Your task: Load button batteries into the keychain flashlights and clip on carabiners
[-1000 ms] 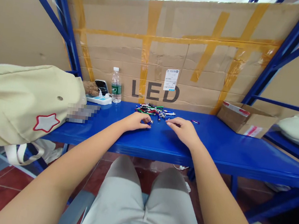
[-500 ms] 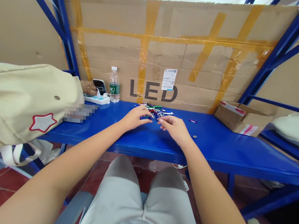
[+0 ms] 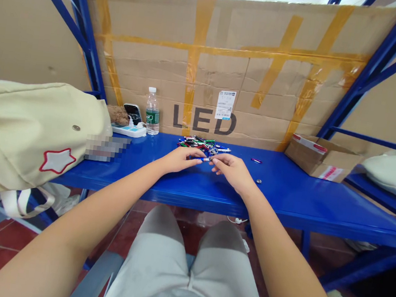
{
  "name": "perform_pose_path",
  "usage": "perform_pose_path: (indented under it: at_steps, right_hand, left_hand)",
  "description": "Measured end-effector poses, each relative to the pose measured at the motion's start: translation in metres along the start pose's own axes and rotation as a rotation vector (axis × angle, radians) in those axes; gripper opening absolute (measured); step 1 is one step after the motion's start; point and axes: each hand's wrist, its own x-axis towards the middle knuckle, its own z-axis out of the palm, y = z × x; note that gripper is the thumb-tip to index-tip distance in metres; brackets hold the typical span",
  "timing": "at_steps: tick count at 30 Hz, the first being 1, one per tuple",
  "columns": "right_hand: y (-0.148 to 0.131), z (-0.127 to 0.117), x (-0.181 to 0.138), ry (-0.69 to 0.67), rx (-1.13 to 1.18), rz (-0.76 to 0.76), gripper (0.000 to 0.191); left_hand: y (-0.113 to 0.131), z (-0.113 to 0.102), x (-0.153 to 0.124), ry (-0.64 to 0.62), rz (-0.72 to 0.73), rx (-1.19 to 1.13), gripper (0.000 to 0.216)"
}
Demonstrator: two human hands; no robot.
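My left hand [image 3: 181, 160] is closed on a small blue metal tube [image 3: 197, 158] with a silver end, which lies level and points to the right. My right hand [image 3: 229, 167] pinches at that silver end; whatever sits between its fingertips is too small to make out. Both hands are just above the blue tabletop [image 3: 194, 184], near its front edge. Behind them lies a loose pile of slim coloured metal tubes [image 3: 198, 142], red, green, blue and silver, partly hidden by the fingers.
To the right lie a purple tube [image 3: 256, 160] and a small round silver piece [image 3: 258, 181]. Farther right stands a cardboard box [image 3: 322, 158]. On the left are a cream bag [image 3: 31, 134], a power strip [image 3: 130, 131] and a water bottle [image 3: 152, 114]. A cardboard sheet [image 3: 156, 77] closes off the back.
The blue tube has come up level between my hands, its silver end now meeting my right fingertips. My left fingers have closed in around it. The view has shifted slightly.
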Motion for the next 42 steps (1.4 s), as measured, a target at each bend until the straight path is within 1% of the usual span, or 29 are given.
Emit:
perform_pose_path:
  at_steps: [5, 11, 19, 23, 25, 28, 31, 33, 35, 39, 42]
  right_hand:
    - [-0.001, 0.001, 0.000, 0.003, -0.040, -0.030, 0.017]
    - [-0.002, 0.001, -0.001, 0.009, -0.066, -0.050, 0.019]
    - [-0.004, 0.004, -0.003, -0.010, -0.111, -0.039, 0.018]
    - [-0.001, 0.003, -0.002, 0.022, -0.120, -0.064, 0.018]
    - [0.001, 0.002, -0.002, 0.088, -0.169, -0.118, 0.017]
    - [0.003, 0.001, -0.004, 0.181, -0.305, -0.274, 0.014]
    - [0.003, 0.002, -0.007, 0.142, -0.445, -0.471, 0.014]
    - [0.003, 0.002, -0.008, 0.104, -0.513, -0.540, 0.015]
    - [0.005, 0.001, -0.008, 0.128, -0.549, -0.533, 0.016]
    - [0.009, -0.003, -0.004, 0.236, -0.585, -0.425, 0.017]
    - [0.011, -0.005, -0.003, 0.225, -0.610, -0.365, 0.015]
  left_hand:
    - [0.004, 0.003, -0.001, -0.038, 0.023, 0.032, 0.025]
    - [0.011, 0.005, -0.001, -0.086, -0.006, 0.128, 0.018]
    - [0.015, 0.007, -0.001, -0.091, 0.028, 0.309, 0.018]
    - [0.014, 0.006, 0.001, -0.082, 0.061, 0.362, 0.018]
    - [0.012, 0.006, 0.001, -0.059, 0.070, 0.356, 0.020]
    - [0.008, 0.006, 0.001, -0.027, 0.077, 0.343, 0.022]
    - [0.007, 0.005, 0.001, -0.018, 0.094, 0.380, 0.024]
    - [0.006, 0.003, 0.002, -0.018, 0.124, 0.439, 0.022]
    - [0.004, 0.000, 0.002, -0.014, 0.170, 0.557, 0.019]
    - [-0.004, -0.002, 0.003, 0.003, 0.268, 0.885, 0.016]
    - [-0.008, 0.000, 0.003, 0.031, 0.355, 1.035, 0.016]
